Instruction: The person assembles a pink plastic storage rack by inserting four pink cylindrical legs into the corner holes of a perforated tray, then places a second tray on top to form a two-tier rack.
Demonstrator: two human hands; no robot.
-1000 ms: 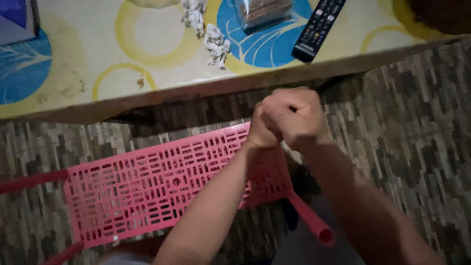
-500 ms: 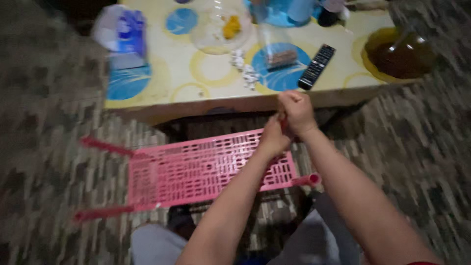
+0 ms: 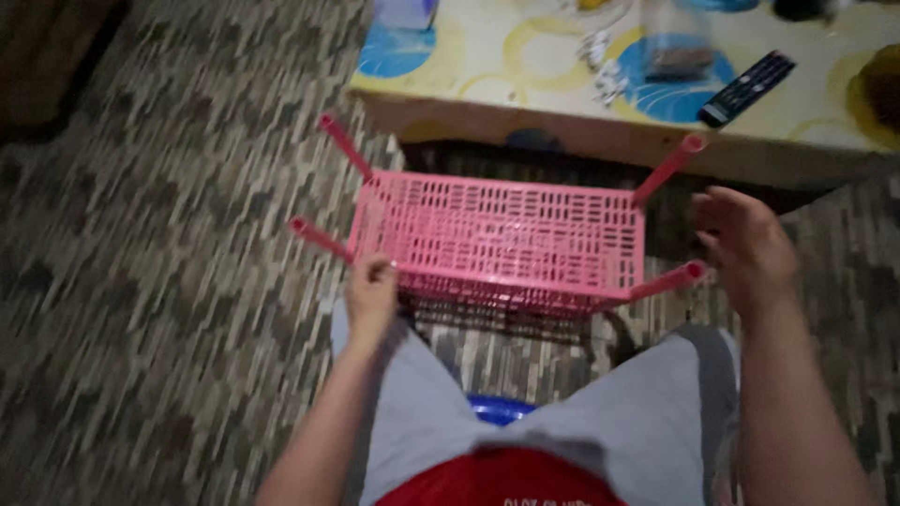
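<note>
A pink slotted plastic rack shelf (image 3: 502, 239) with pink tube legs sticking out at its corners lies in front of my knees. My left hand (image 3: 371, 292) grips its near left corner, fingers curled over the edge. My right hand (image 3: 747, 245) hovers open just right of the shelf, beside the two right-hand pink legs (image 3: 667, 170), touching nothing that I can see. My grey-clad legs (image 3: 553, 431) fill the bottom of the view.
A low table (image 3: 469, 103) with a yellow and blue circle-patterned cover stands beyond the shelf. On it lie a black remote (image 3: 747, 88), small white bits (image 3: 605, 70) and a clear container (image 3: 677, 42). Patterned carpet (image 3: 169, 281) spreads to the left.
My hands were clasped together above the shelf's right end; now they are apart, the left gripping the near left corner, the right open. The view has swung left and down.
</note>
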